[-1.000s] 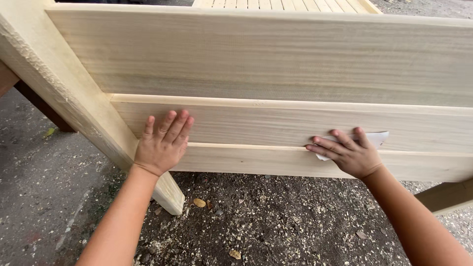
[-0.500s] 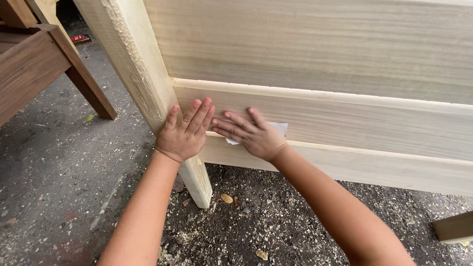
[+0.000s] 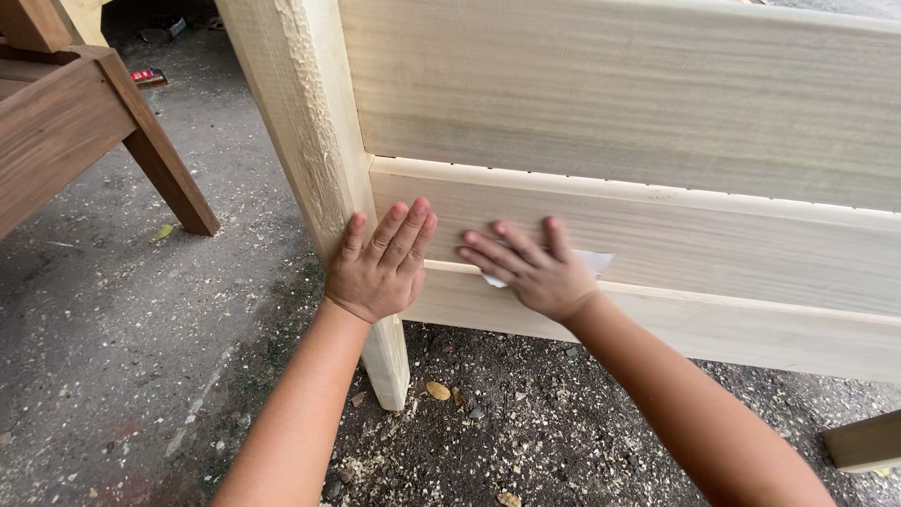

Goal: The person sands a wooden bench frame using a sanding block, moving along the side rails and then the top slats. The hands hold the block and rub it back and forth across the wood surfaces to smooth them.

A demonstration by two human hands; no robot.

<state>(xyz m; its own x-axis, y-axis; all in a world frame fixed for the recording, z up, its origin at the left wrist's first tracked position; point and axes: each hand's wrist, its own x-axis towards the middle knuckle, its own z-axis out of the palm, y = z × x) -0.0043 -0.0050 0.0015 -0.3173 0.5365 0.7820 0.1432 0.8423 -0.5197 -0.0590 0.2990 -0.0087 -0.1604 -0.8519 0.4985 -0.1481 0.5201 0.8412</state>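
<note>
The left hand (image 3: pixel 380 266) is laid flat and open, fingers spread a little, against the pale unfinished wooden panel (image 3: pixel 657 239) just where it meets the rough, pale square wooden post (image 3: pixel 310 160); nothing is held in it, and it appears to be placed there as a brace to steady the piece. Just beside it, to its right, the right hand (image 3: pixel 530 270) is pressed palm-down with fingers extended over a small white sheet of sanding paper (image 3: pixel 591 261), which is pinned flat between the palm and the panel's raised lower band; only one corner of the sheet is seen past the knuckles. The sheet is judged to be held flat in this way so that even pressure is put on the wood. The two hands are near each other but apart. Below the hands, a grey concrete floor (image 3: pixel 141 310) strewn with sawdust and wood chips is seen, and the foot of the post rests on it. Well to the left of the left hand, a dark brown wooden furniture leg (image 3: pixel 169 169) stands on the same floor.
</note>
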